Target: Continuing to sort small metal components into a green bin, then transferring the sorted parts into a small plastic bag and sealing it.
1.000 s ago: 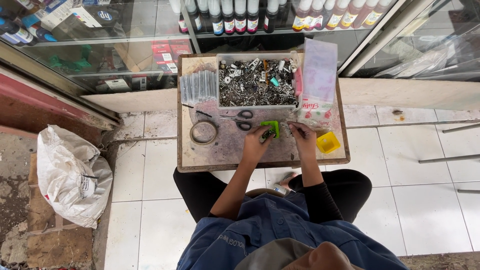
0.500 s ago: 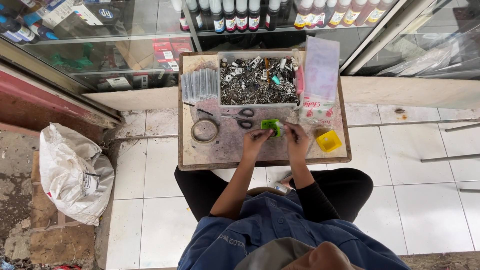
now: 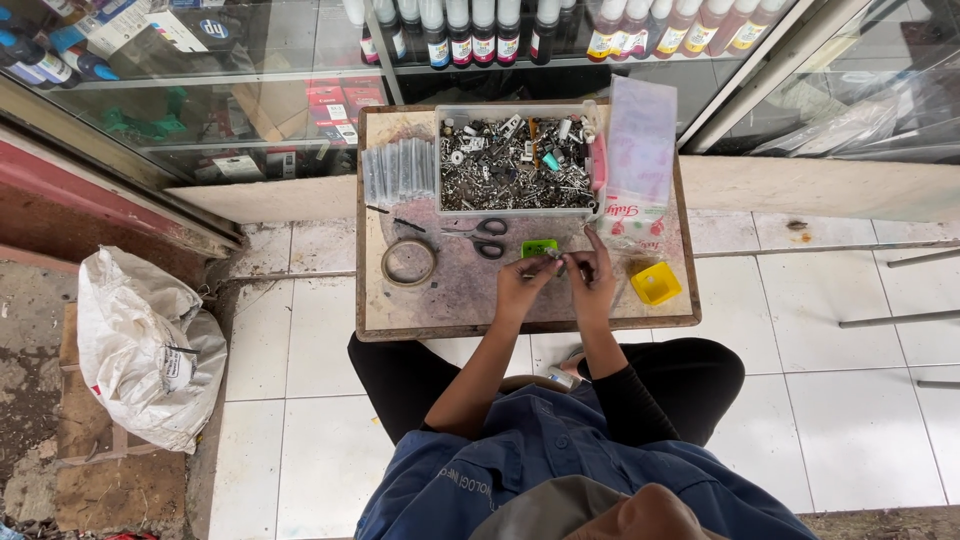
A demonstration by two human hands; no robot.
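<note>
Green tray (image 3: pixel 540 246), yellow tray (image 3: pixel 655 284), black-handled scissors (image 3: pixel 482 236) (mottled pinkish-brown board (image 3: pixel 450 295) beneath).

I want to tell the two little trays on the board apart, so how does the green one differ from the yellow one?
The green tray sits just beyond the left hand and right hand, partly hidden by them; the yellow tray lies apart from the hands, near the right edge of the wooden board, fully in view. The green one lies square to the board, the yellow one turned at an angle. Both are small and bright.
</note>
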